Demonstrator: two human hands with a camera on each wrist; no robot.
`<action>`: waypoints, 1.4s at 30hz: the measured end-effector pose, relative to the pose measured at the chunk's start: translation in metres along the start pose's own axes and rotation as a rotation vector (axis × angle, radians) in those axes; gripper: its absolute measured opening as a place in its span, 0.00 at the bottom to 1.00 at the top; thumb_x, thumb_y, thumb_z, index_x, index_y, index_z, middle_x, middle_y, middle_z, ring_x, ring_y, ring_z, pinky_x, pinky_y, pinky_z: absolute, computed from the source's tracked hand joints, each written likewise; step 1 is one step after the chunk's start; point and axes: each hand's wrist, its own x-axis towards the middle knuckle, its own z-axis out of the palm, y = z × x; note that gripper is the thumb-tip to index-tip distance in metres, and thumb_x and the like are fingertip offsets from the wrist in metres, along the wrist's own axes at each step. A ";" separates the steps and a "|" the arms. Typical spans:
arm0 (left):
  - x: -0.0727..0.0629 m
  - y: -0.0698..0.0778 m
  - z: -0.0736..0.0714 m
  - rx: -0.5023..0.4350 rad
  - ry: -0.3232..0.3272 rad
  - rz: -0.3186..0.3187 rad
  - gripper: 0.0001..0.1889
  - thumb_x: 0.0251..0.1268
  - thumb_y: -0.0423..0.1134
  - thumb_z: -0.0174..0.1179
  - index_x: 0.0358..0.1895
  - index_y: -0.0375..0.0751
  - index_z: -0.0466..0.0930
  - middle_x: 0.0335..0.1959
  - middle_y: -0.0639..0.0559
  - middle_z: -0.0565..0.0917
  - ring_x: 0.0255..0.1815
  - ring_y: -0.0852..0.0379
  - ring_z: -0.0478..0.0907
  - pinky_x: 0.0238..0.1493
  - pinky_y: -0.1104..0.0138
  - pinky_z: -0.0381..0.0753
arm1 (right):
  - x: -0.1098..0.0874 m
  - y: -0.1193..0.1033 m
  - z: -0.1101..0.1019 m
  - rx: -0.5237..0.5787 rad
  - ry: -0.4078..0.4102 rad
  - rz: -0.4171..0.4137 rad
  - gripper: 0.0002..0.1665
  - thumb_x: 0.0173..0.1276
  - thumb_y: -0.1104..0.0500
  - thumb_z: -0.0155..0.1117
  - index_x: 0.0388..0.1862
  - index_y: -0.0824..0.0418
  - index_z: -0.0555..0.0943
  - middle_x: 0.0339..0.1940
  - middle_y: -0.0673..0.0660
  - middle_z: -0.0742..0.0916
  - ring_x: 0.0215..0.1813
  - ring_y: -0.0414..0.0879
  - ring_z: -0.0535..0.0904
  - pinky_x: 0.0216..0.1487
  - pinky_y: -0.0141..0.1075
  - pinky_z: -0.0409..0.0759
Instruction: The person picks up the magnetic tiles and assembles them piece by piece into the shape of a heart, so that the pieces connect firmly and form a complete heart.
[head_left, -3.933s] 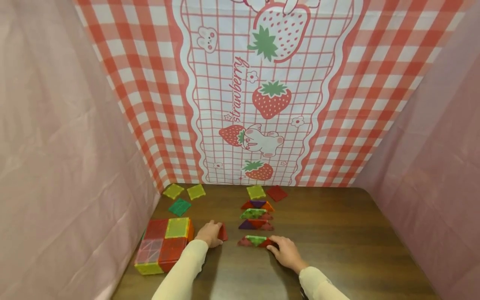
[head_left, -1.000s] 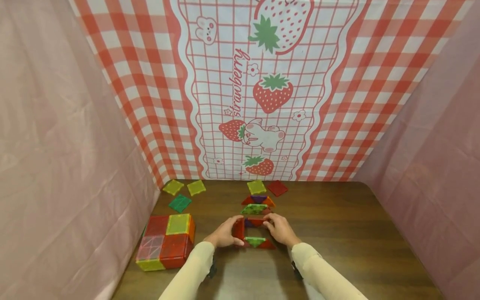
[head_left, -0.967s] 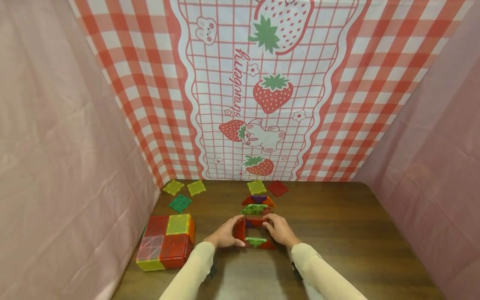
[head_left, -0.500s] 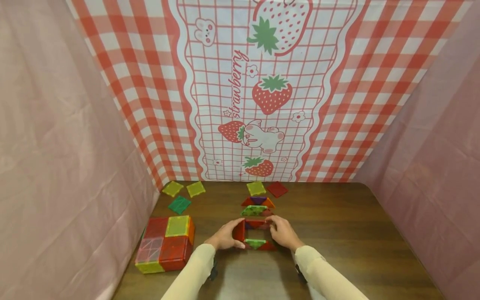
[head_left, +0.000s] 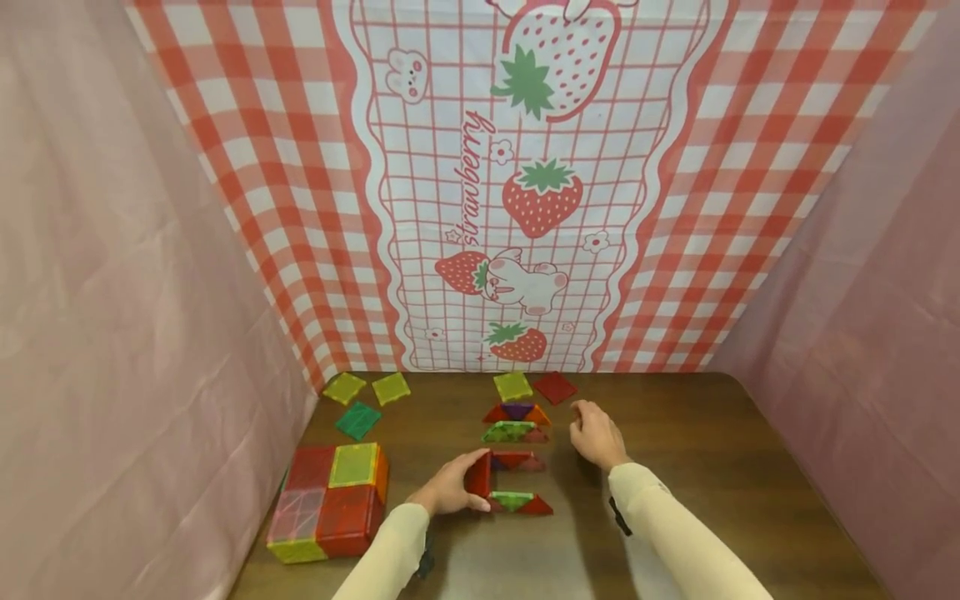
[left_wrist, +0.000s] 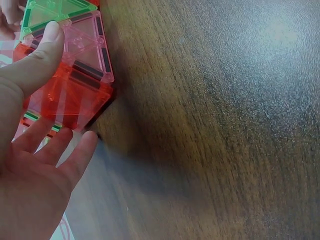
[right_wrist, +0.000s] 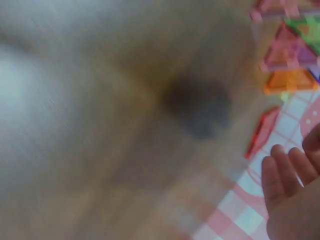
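Note:
In the head view my left hand (head_left: 450, 486) holds an upright red square magnetic tile (head_left: 478, 475) between thumb and fingers. The tile joins the left ends of two standing strips of triangle tiles: a front pink, green and red strip (head_left: 513, 502) and a purple, red and pink strip (head_left: 517, 461) behind it. The left wrist view shows my thumb over the pink triangle (left_wrist: 85, 42) and fingertips at the red tile's far side. My right hand (head_left: 597, 435) is off to the right of the strips, holding nothing, its fingers loosely bent.
Behind stand a green-and-pink strip (head_left: 513, 432) and an orange-and-purple strip (head_left: 517, 412). Flat yellow (head_left: 513, 386) and red (head_left: 555, 387) squares lie at the back. A box of coloured tiles (head_left: 352, 517) stands left, with a green tile (head_left: 358, 421) and two yellow tiles beyond.
My left hand has brought the red square from beside the box to the strips. In the last half second my right hand has left the strips' right end, moving back and right.

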 end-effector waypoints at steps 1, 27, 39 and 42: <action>0.000 0.000 0.000 -0.005 -0.001 0.002 0.49 0.52 0.43 0.78 0.77 0.40 0.62 0.74 0.35 0.69 0.73 0.35 0.67 0.70 0.41 0.69 | 0.006 0.001 -0.004 -0.013 -0.035 0.010 0.24 0.65 0.63 0.57 0.60 0.65 0.79 0.49 0.62 0.85 0.42 0.54 0.81 0.41 0.51 0.81; 0.000 -0.013 0.000 0.013 0.022 0.051 0.50 0.50 0.43 0.80 0.77 0.41 0.63 0.72 0.40 0.73 0.71 0.39 0.72 0.68 0.49 0.75 | 0.056 0.006 0.031 -0.229 -0.486 0.046 0.37 0.68 0.60 0.51 0.76 0.70 0.63 0.76 0.72 0.67 0.75 0.73 0.62 0.70 0.69 0.61; 0.001 -0.013 0.002 0.051 0.049 0.078 0.50 0.48 0.42 0.80 0.76 0.38 0.65 0.71 0.37 0.74 0.70 0.38 0.72 0.69 0.47 0.72 | -0.002 0.064 0.011 -0.380 -0.006 -0.207 0.20 0.60 0.49 0.76 0.27 0.62 0.77 0.30 0.62 0.81 0.33 0.62 0.80 0.38 0.57 0.80; 0.001 -0.012 0.005 0.057 0.039 0.071 0.49 0.47 0.43 0.81 0.76 0.39 0.66 0.71 0.38 0.74 0.70 0.38 0.72 0.70 0.47 0.72 | -0.011 0.068 0.002 -0.278 -0.080 -0.105 0.23 0.61 0.48 0.75 0.37 0.67 0.79 0.46 0.73 0.82 0.48 0.70 0.80 0.48 0.63 0.78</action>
